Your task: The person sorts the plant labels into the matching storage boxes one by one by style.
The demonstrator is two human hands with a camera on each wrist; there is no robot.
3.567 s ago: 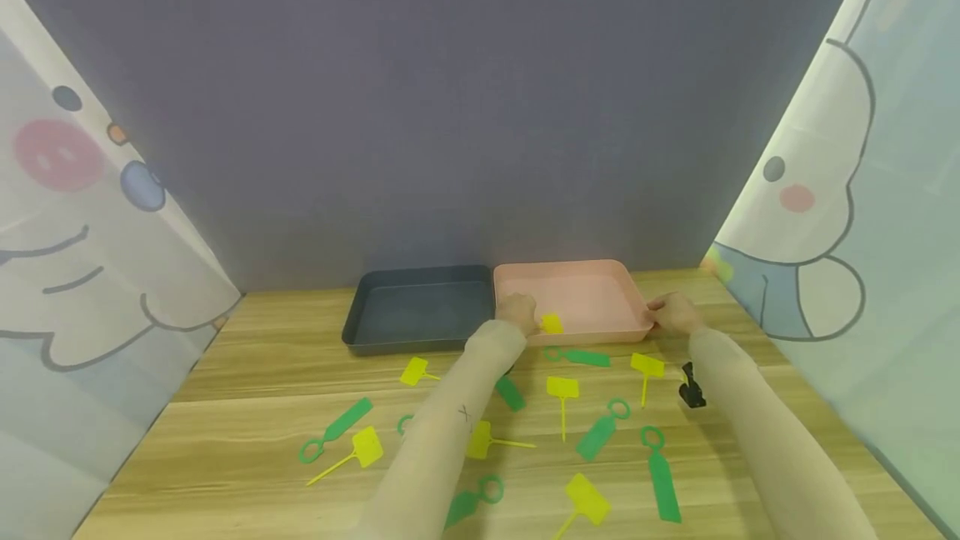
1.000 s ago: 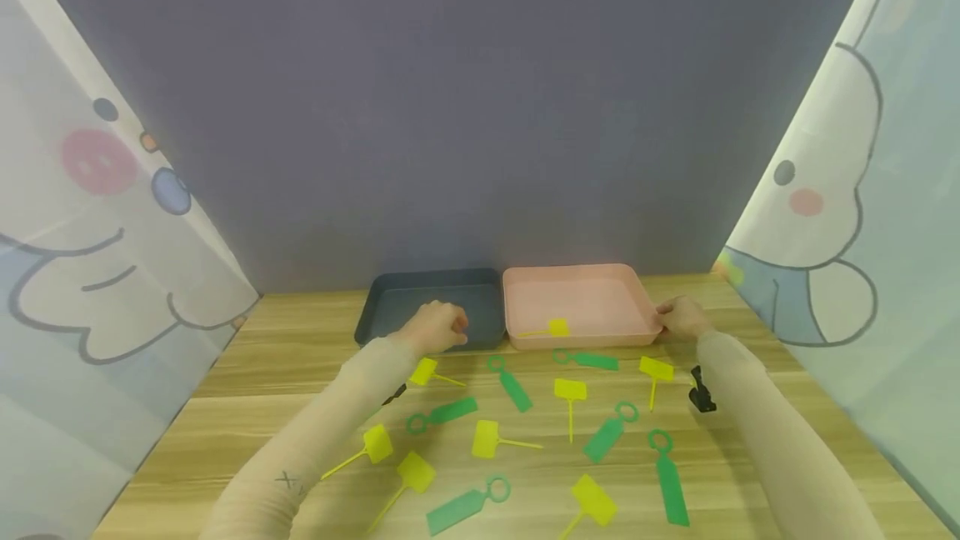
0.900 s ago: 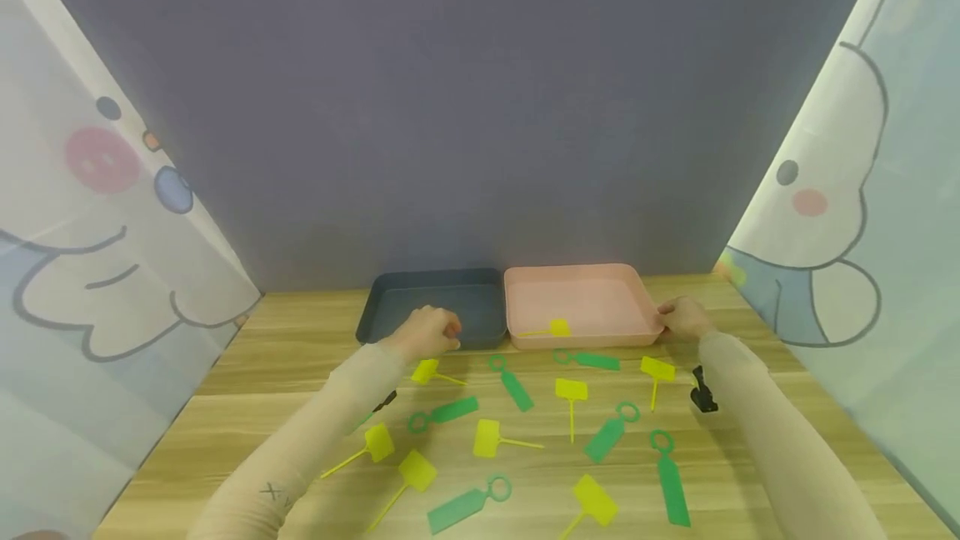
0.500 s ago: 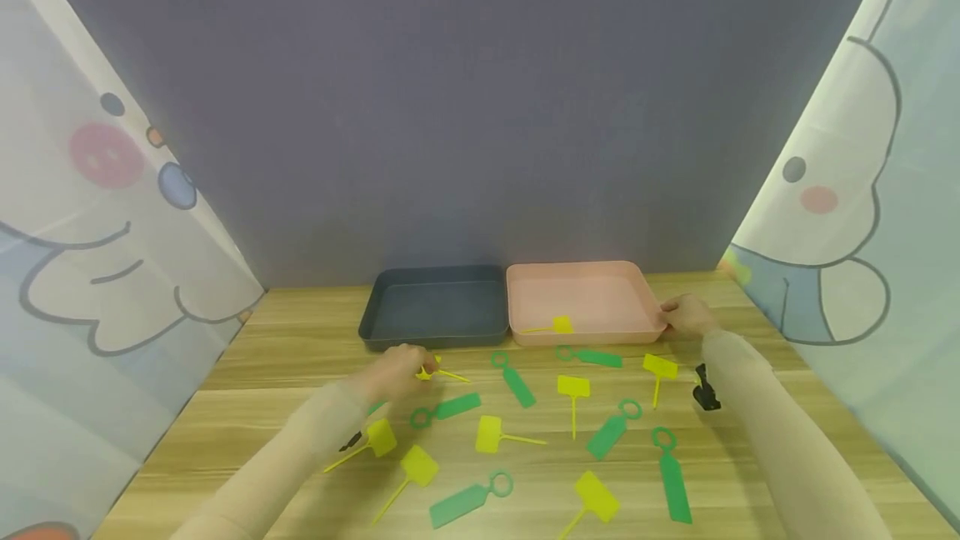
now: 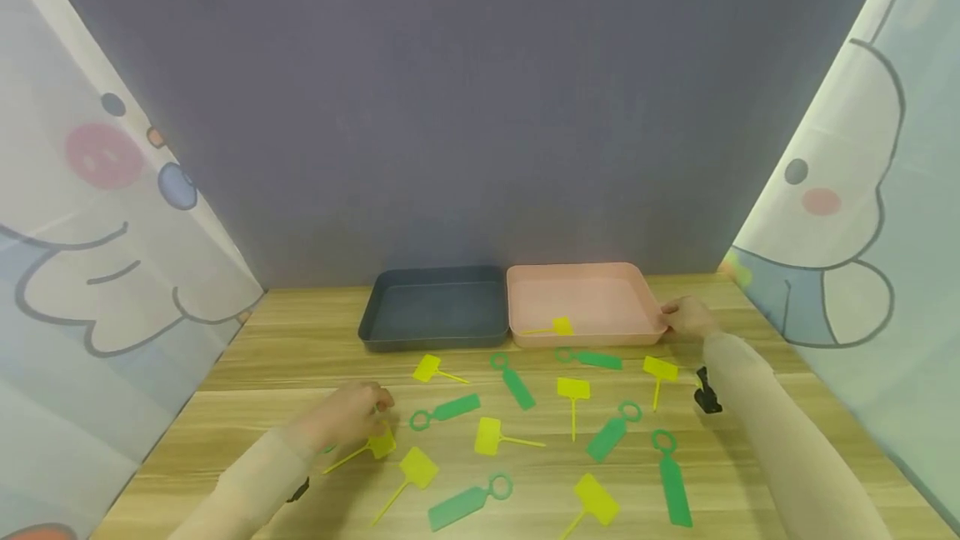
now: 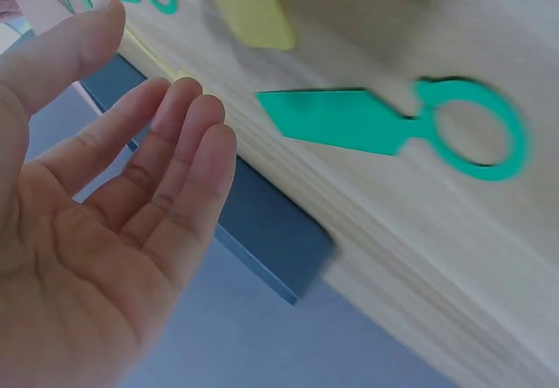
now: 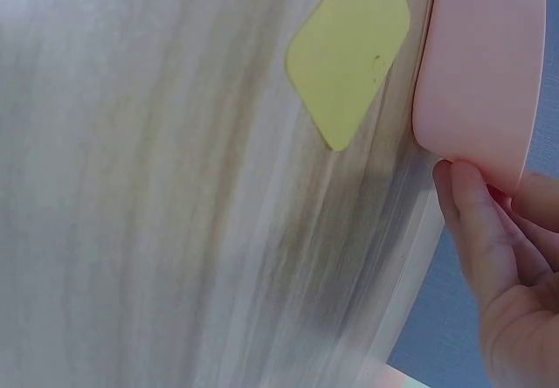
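Note:
My left hand [image 5: 345, 415] hangs over the left part of the table, its fingers relaxed and slightly bent with nothing in them. Below it lies a green plastic tag with a ring end [image 6: 341, 119], mostly covered by the hand in the head view. A yellow T-shaped plant label [image 5: 383, 442] lies right by the fingertips. My right hand [image 5: 688, 319] pinches the front right corner of the pink tray [image 5: 585, 298], thumb at the rim and fingers against the outer wall. Inside that tray, near its front wall, lies one yellow plant label [image 5: 562, 325].
A dark blue tray [image 5: 438, 311] stands against the pink tray's left side. Several more green ring tags [image 5: 459, 507] and yellow labels [image 5: 487, 437] are spread over the wooden table [image 5: 262, 373]. A grey panel [image 5: 480, 107] rises behind the trays, with printed cloths at both sides.
My left hand was at the pink tray with a yellow label; the label now lies there. The hand has since moved left and toward me, over the table. My right hand stays at the tray corner.

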